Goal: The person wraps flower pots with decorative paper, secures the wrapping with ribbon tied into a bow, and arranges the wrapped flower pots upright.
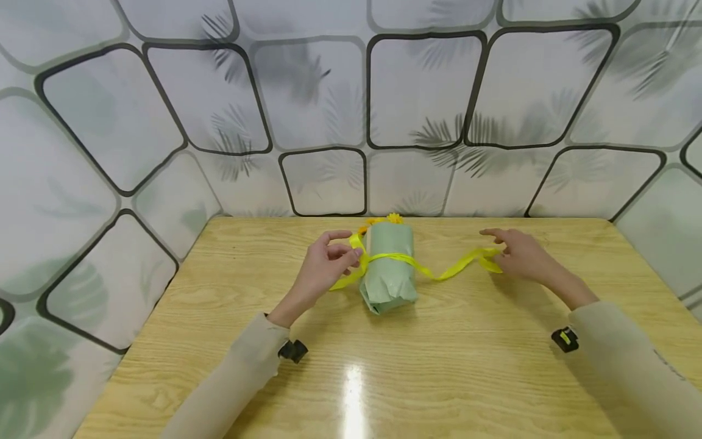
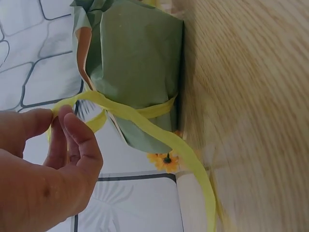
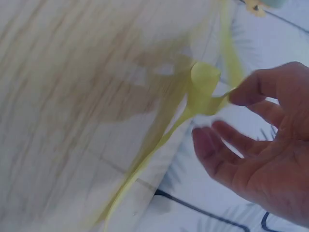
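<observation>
A bundle wrapped in pale green paper (image 1: 388, 238) lies on the wooden table, with yellow and orange flowers (image 1: 394, 217) showing at its far end. A yellow ribbon (image 1: 451, 272) passes round its middle, its two ends leading out to either side. At the bundle's left side, my left hand (image 1: 331, 259) pinches the ribbon between thumb and fingertips; a length hangs past the wrapping in the left wrist view. Well off to the right, my right hand (image 1: 521, 256) holds the other length near the thumb tip, its index finger stretched out. Beyond that grip, the ribbon's tail (image 3: 205, 87) loops and trails down.
Behind the far edge of the wooden table (image 1: 466, 366) rises a pale backdrop (image 1: 422, 91) printed with dark outlines and leaf shapes. Small black devices sit at the left wrist (image 1: 293, 351) and the right wrist (image 1: 565, 339).
</observation>
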